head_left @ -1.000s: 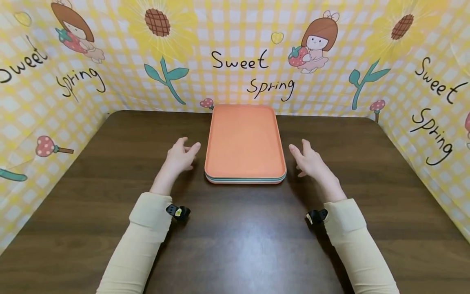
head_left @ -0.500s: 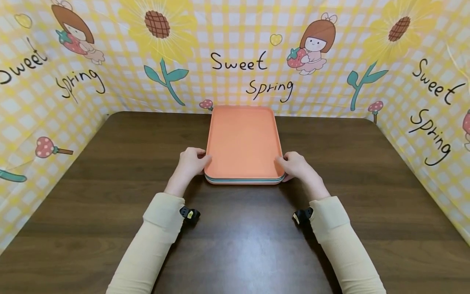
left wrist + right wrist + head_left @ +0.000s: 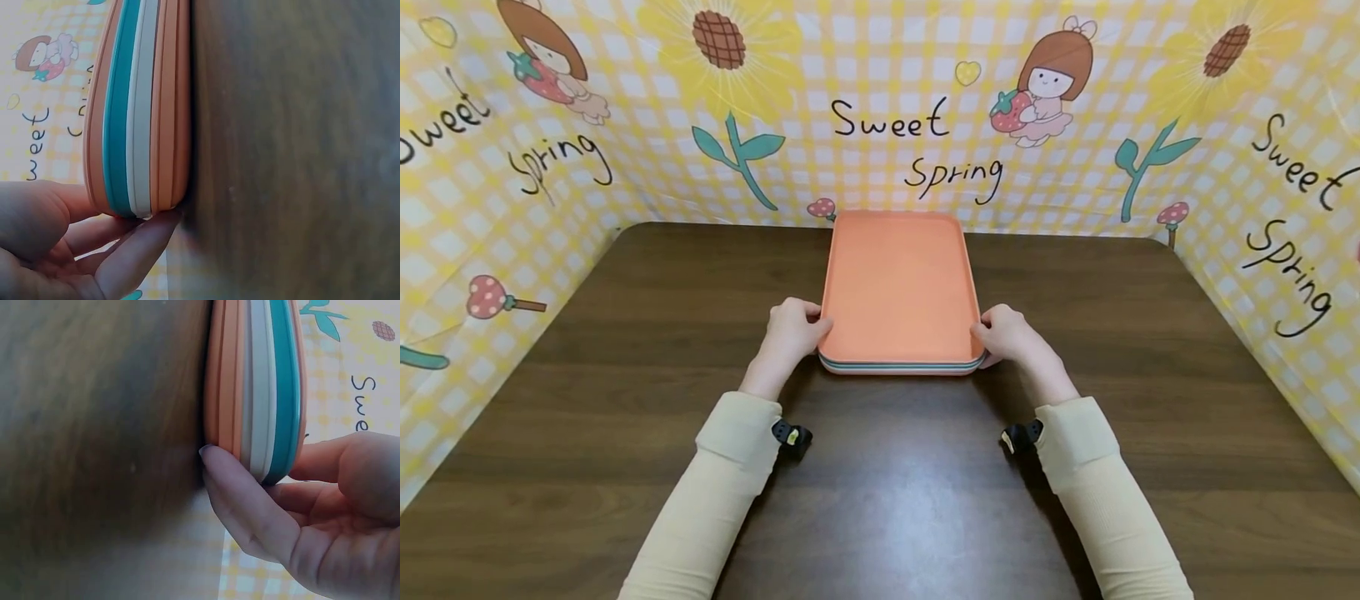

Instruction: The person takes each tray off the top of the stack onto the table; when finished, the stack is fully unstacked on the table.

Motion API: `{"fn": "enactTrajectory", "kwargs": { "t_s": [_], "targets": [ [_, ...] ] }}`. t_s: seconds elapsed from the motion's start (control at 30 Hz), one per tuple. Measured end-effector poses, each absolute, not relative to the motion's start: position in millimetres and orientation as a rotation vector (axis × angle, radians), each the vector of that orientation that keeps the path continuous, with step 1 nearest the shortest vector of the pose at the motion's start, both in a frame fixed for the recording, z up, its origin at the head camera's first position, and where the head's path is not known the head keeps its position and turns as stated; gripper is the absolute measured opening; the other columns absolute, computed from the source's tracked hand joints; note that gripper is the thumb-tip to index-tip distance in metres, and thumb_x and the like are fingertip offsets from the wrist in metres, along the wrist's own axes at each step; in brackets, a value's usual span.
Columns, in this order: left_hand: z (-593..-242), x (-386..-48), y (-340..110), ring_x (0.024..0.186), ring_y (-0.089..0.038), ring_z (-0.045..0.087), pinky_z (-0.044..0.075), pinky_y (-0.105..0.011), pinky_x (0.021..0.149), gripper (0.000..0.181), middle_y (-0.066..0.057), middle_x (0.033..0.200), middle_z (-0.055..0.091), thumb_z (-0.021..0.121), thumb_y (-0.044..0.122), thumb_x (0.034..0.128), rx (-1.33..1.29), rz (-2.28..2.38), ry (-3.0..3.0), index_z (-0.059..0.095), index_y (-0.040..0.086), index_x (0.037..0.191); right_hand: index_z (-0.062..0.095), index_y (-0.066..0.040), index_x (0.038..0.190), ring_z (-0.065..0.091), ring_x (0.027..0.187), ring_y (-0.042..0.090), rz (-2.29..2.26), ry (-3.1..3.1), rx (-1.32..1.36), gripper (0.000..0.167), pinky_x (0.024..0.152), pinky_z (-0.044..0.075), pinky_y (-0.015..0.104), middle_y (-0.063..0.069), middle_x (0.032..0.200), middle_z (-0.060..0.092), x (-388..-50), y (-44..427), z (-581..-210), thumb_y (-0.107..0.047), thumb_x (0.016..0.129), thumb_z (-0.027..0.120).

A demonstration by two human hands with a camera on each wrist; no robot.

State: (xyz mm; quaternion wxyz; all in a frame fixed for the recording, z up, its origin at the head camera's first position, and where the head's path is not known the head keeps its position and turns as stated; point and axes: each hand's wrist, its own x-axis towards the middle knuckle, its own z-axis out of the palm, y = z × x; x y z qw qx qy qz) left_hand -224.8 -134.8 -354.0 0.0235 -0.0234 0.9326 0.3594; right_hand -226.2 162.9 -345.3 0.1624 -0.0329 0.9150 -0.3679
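Observation:
A stack of rectangular trays lies at the back middle of the table, an orange one on top. In the left wrist view its edges show teal, pale grey and orange layers below the top. My left hand grips the near part of the stack's left side, thumb over the top rim, other fingers against the side. On the right side my right hand holds the stack likewise; in the right wrist view a fingertip reaches the lowest orange tray at the tabletop.
The dark wood table ends at the back against a yellow checked cloth with flowers and lettering. The same cloth runs up along the left and right sides. A small black device sits at each sleeve cuff.
Both hands have come inward from beside the stack and taken hold of its two sides. The trays stand where they were; over the last half second the hands hardly move.

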Motion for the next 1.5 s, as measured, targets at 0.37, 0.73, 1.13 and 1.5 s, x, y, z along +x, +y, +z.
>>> {"fn": "enactTrajectory", "kwargs": {
  "t_s": [0.37, 0.73, 1.13, 1.5],
  "targets": [
    [-346, -227, -133, 0.064, -0.024, 0.053, 0.038, -0.025, 0.052, 0.026, -0.008, 0.073, 0.066, 0.050, 0.011, 0.0841, -0.044, 0.948, 3.021, 0.075, 0.007, 0.076, 0.060, 0.011, 0.086, 0.062, 0.051, 0.009, -1.144, 2.519, -0.082, 0.028, 0.060, 0.057, 0.032, 0.008, 0.067, 0.061, -231, 164, -344, -0.008, 0.092, 0.041],
    [-331, -228, -136, 0.055, -0.020, 0.046, 0.033, -0.024, 0.047, 0.029, -0.001, 0.053, 0.052, 0.052, 0.011, 0.0836, -0.004, 0.893, 3.051, 0.067, 0.008, 0.059, 0.061, 0.014, 0.094, 0.062, 0.053, 0.007, -1.213, 2.436, -0.065, 0.029, 0.065, 0.057, 0.032, 0.003, 0.065, 0.056, -231, 167, -345, -0.011, 0.095, 0.047],
    [-325, -237, -161, 0.056, -0.008, 0.063, 0.054, -0.024, 0.060, 0.024, -0.022, 0.100, 0.069, 0.058, 0.012, 0.0833, -0.132, 1.043, 2.824, 0.071, -0.003, 0.097, 0.060, 0.015, 0.107, 0.061, 0.056, 0.007, -1.207, 2.426, -0.037, 0.037, 0.067, 0.057, 0.031, 0.003, 0.067, 0.057, -230, 165, -348, -0.019, 0.097, 0.049],
    [-338, -235, -194, 0.055, 0.000, 0.060, 0.055, -0.021, 0.061, 0.038, -0.031, 0.116, 0.060, 0.062, 0.010, 0.0874, -0.241, 1.403, 2.607, 0.060, -0.009, 0.119, 0.060, 0.017, 0.101, 0.061, 0.056, 0.007, -1.199, 2.460, -0.064, 0.026, 0.064, 0.057, 0.030, 0.012, 0.076, 0.063, -232, 164, -350, -0.005, 0.092, 0.052]
  ]
}}
